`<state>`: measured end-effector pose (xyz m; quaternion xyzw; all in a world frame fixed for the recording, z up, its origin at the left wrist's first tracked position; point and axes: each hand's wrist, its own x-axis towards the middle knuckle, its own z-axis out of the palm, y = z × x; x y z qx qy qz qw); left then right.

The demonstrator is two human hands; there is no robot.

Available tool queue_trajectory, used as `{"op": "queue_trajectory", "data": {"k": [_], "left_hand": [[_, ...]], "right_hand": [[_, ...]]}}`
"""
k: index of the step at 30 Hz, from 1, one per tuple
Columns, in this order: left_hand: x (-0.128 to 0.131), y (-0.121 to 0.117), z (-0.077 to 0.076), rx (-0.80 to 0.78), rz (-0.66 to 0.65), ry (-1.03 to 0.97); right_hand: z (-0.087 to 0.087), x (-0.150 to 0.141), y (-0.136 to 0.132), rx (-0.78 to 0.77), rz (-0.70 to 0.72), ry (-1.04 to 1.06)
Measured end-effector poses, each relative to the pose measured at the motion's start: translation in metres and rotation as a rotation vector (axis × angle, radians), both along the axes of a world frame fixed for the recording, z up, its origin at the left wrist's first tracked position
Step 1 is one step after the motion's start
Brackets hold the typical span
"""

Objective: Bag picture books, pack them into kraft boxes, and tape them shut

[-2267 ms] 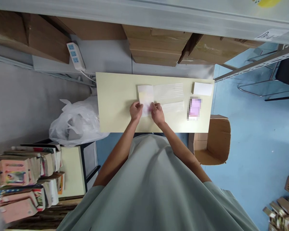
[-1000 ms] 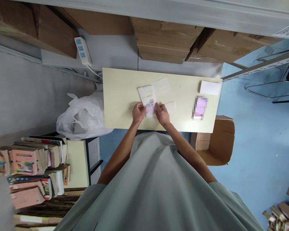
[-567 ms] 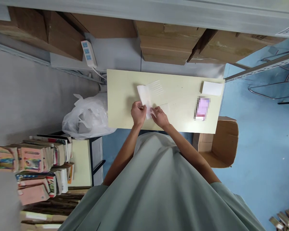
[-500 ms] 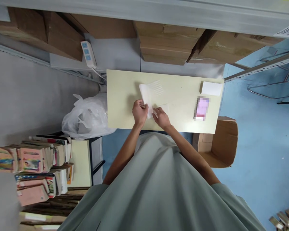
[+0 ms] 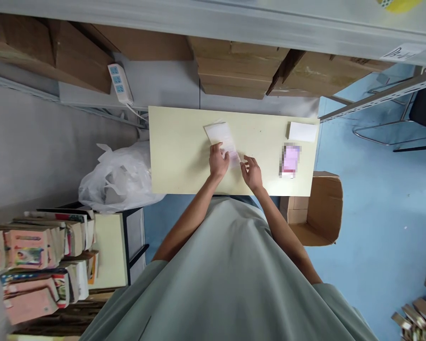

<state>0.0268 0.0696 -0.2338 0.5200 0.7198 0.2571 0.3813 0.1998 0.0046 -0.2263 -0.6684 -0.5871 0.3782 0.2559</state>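
A small thin booklet [image 5: 220, 132], pale with a pinkish patch at its near end, lies slanted on the cream table [image 5: 177, 156]. Clear plastic film [image 5: 239, 158] shows along its right edge; how far it runs round the booklet is hard to see. My left hand [image 5: 218, 161] rests on the booklet's left side, thumb and fingers apart, pressing on its surface. At the near right corner, my right hand [image 5: 252, 173] has its thumb and fingertips at the film's edge, seemingly in a light pinch. Both palms face down.
On the table's right are a white box-like stack [image 5: 303, 131] and a blurred pink-purple item [image 5: 290, 160]. An open cardboard box [image 5: 319, 208] stands below right. A white plastic bag [image 5: 117, 180] and stacked books [image 5: 28, 248] are left. A power strip [image 5: 119, 83] and cartons [image 5: 237, 66] lie beyond.
The booklet, tilted up and held at its edges before, now lies flatter. The ribbed clear film spread to its right no longer shows there. My left hand moved onto the booklet; my right moved rightward.
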Motion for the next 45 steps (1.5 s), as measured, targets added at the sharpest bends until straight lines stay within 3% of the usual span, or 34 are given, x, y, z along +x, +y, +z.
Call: {"op": "queue_trajectory", "data": {"k": [3, 9, 13, 16, 21, 25, 30, 34, 38, 45], "left_hand": [[-0.015, -0.009, -0.001, 0.04, 0.075, 0.079], [-0.021, -0.028, -0.003, -0.093, 0.162, 0.034], [-0.025, -0.033, -0.006, -0.125, 0.152, -0.047], [-0.042, -0.029, -0.005, -0.153, 0.155, -0.108], [-0.089, -0.017, 0.004, -0.273, 0.197, -0.103], [-0.113, -0.014, 0.01, -0.295, 0.168, -0.093], [-0.1, -0.021, 0.007, -0.244, 0.111, -0.141], [-0.083, -0.023, 0.002, -0.238, 0.036, -0.137], [-0.102, -0.015, 0.001, -0.228, -0.012, -0.104], [-0.209, 0.022, 0.007, -0.236, 0.061, 0.025]], "right_hand": [[-0.006, 0.004, 0.005, 0.012, 0.033, 0.009], [-0.015, -0.006, 0.024, -0.002, 0.165, -0.008], [-0.019, -0.031, 0.036, -0.015, 0.245, -0.045], [-0.022, -0.063, 0.045, -0.023, 0.276, -0.062], [-0.029, -0.118, 0.066, -0.098, 0.049, -0.11], [-0.031, -0.118, 0.08, -0.116, -0.094, -0.135], [-0.026, -0.085, 0.076, -0.083, -0.155, -0.169], [-0.022, -0.09, 0.062, -0.119, -0.154, -0.091], [-0.024, -0.13, 0.061, -0.044, -0.128, -0.094], [-0.03, -0.242, 0.088, -0.125, 0.023, 0.032]]}}
